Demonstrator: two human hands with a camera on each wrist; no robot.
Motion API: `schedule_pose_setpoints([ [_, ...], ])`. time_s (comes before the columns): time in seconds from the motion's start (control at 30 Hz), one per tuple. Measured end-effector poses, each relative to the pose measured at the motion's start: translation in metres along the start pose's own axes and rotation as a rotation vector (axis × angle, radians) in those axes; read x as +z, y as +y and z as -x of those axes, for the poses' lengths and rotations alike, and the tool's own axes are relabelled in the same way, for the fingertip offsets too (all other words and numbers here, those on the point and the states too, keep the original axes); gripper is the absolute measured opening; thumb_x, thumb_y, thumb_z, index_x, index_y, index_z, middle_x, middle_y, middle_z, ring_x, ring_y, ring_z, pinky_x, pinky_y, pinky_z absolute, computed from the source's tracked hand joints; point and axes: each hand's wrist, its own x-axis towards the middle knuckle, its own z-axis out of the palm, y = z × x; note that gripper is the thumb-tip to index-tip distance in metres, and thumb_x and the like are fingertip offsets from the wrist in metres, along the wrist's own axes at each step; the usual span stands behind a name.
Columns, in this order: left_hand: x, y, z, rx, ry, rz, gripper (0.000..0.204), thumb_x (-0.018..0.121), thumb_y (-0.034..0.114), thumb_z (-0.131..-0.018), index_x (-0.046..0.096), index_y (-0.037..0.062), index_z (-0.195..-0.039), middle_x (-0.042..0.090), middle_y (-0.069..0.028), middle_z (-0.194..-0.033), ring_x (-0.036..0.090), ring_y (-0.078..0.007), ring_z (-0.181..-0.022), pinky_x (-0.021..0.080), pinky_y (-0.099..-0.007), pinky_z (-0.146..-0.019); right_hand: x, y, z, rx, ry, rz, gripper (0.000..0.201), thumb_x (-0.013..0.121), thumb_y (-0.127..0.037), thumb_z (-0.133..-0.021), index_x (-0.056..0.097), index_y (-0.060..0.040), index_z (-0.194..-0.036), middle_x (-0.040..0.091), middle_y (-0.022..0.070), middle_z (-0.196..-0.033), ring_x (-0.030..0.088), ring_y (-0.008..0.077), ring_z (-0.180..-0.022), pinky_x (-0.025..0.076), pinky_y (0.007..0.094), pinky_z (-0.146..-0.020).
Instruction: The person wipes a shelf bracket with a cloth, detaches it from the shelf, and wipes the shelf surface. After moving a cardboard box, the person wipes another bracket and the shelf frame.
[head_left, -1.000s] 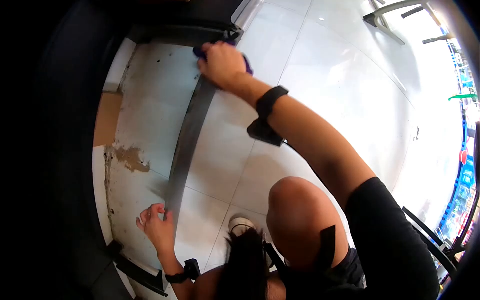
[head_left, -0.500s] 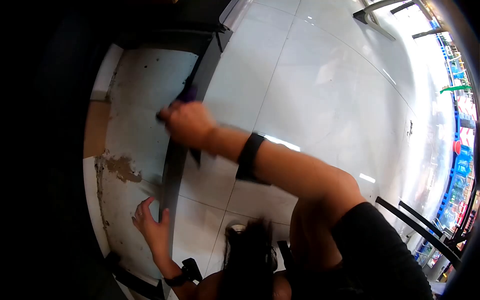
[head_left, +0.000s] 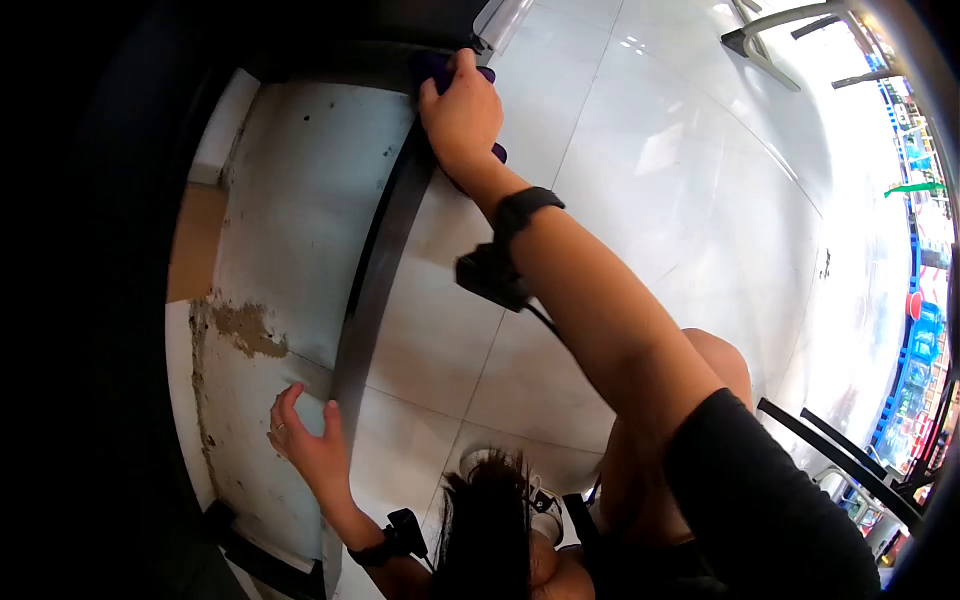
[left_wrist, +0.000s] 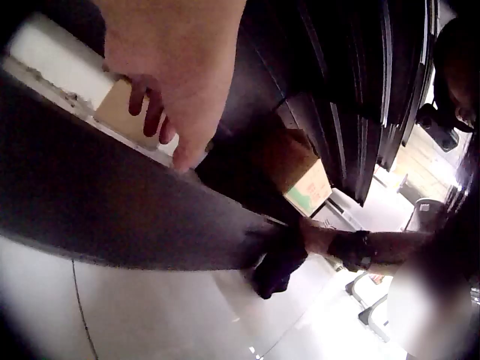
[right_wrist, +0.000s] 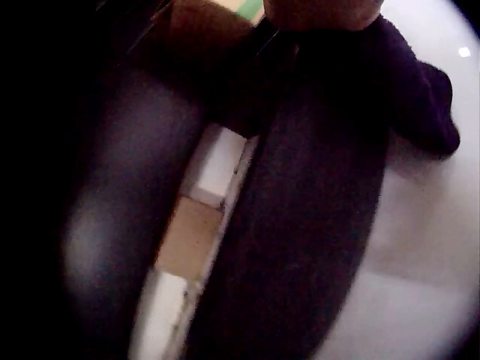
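Note:
My right hand point(head_left: 465, 112) grips a dark purple cloth point(head_left: 432, 68) at the far end of a long dark board point(head_left: 372, 290). In the left wrist view the bunched cloth point(left_wrist: 276, 271) hangs over the board's edge, and the right wrist view shows the cloth point(right_wrist: 429, 112) bulging out beside the board point(right_wrist: 300, 195). Nothing is in my left hand point(head_left: 312, 445). Its thumb and fingers are apart and bent, close over the near end of the board in the head view.
Behind the board lies a stained pale floor strip point(head_left: 300, 200) with a brown patch point(head_left: 248, 330). A cardboard-coloured piece point(head_left: 198, 245) stands along its left side. White floor tiles point(head_left: 640, 200) spread to the right. A printed carton point(left_wrist: 309, 187) sits beyond the board's far end.
My right hand came nearer along the board with the cloth, then went back to the far end. The left hand's thumb and fingers have spread wider apart.

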Motion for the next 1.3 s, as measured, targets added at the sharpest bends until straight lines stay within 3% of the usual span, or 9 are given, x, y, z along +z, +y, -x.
schedule_pose_setpoints([
  [0.07,-0.001,-0.011,0.001,-0.041,0.069,0.214,0.031,0.058,0.009,-0.078,0.050,0.0056,-0.108,0.053,-0.0115,-0.109,0.048,-0.0305,-0.105,0.032,-0.0443,-0.095,-0.006,-0.004,0.016,-0.077,-0.097,0.037,0.026,0.062,-0.016,-0.072,0.046,-0.0056,-0.090,0.059,0.0153,-0.079,0.059,0.0351,-0.076,0.047,0.0438,-0.064],
  [0.27,-0.006,-0.025,-0.001,-0.183,0.284,0.377,0.022,0.055,0.008,-0.083,0.054,0.0013,-0.104,0.055,-0.0137,-0.106,0.050,-0.0292,-0.101,0.037,-0.0384,-0.089,-0.020,-0.040,0.122,-0.240,-0.438,0.140,0.023,0.061,-0.015,-0.074,0.044,-0.0089,-0.088,0.056,0.0144,-0.077,0.061,0.0297,-0.067,0.048,0.0392,-0.056],
  [0.47,-0.022,-0.015,-0.008,-0.192,0.350,0.332,0.020,0.053,0.011,-0.085,0.056,0.0019,-0.102,0.058,-0.0122,-0.103,0.053,-0.0267,-0.098,0.039,-0.0351,-0.087,-0.041,-0.083,0.284,-0.517,-0.806,-0.069,0.014,0.054,-0.011,-0.074,0.051,-0.0095,-0.087,0.055,0.0101,-0.072,0.060,0.0220,-0.054,0.046,0.0321,-0.046],
  [0.53,-0.027,-0.017,-0.010,-0.181,0.379,0.301,0.019,0.053,0.012,-0.085,0.057,0.0023,-0.102,0.059,-0.0114,-0.102,0.054,-0.0262,-0.097,0.040,-0.0345,-0.086,-0.043,-0.093,0.298,-0.561,-0.920,-0.100,0.014,0.054,-0.011,-0.074,0.051,-0.0089,-0.088,0.055,0.0106,-0.073,0.060,0.0219,-0.054,0.046,0.0318,-0.045],
  [0.7,-0.042,-0.028,-0.005,-0.237,0.456,0.338,0.018,0.051,0.012,-0.086,0.058,0.0031,-0.100,0.060,-0.0103,-0.101,0.055,-0.0247,-0.092,0.042,-0.0340,-0.083,-0.039,-0.082,0.255,-0.786,-1.057,0.033,0.026,0.049,-0.013,-0.079,0.052,-0.0095,-0.104,0.058,0.0140,-0.081,0.063,0.0247,-0.060,0.049,0.0336,-0.048],
  [0.9,-0.028,-0.041,0.038,-0.302,0.336,0.348,0.018,0.049,0.007,-0.084,0.058,0.0042,-0.099,0.060,-0.0108,-0.098,0.055,-0.0248,-0.090,0.041,-0.0325,-0.082,-0.021,-0.053,0.147,-1.118,-0.888,0.457,0.022,0.048,-0.024,-0.086,0.050,-0.0178,-0.107,0.060,0.0120,-0.092,0.064,0.0244,-0.066,0.050,0.0349,-0.050],
  [1.03,-0.031,-0.042,0.080,-0.260,0.235,0.163,0.022,0.046,0.001,-0.081,0.057,0.0058,-0.100,0.059,-0.0109,-0.098,0.054,-0.0277,-0.091,0.041,-0.0352,-0.082,-0.015,-0.036,0.097,-1.031,-0.666,0.400,0.021,0.049,-0.030,-0.087,0.055,-0.0137,-0.098,0.061,0.0116,-0.083,0.063,0.0275,-0.068,0.051,0.0372,-0.055],
  [1.23,-0.060,-0.059,0.163,-0.332,0.152,0.109,0.023,0.048,-0.003,-0.078,0.054,0.0037,-0.099,0.057,-0.0124,-0.102,0.053,-0.0318,-0.093,0.041,-0.0373,-0.084,-0.019,-0.030,0.117,-0.891,-0.595,0.436,0.025,0.048,-0.035,-0.087,0.059,-0.0119,-0.091,0.060,0.0140,-0.082,0.063,0.0311,-0.066,0.051,0.0398,-0.056],
  [1.3,-0.066,-0.067,0.166,-0.247,0.015,0.142,0.023,0.050,-0.002,-0.079,0.053,0.0034,-0.101,0.056,-0.0133,-0.103,0.053,-0.0336,-0.095,0.041,-0.0373,-0.083,-0.023,-0.036,0.128,-0.913,-0.598,0.409,0.030,0.047,-0.036,-0.087,0.060,-0.0092,-0.088,0.059,0.0167,-0.086,0.062,0.0326,-0.065,0.052,0.0404,-0.057],
])
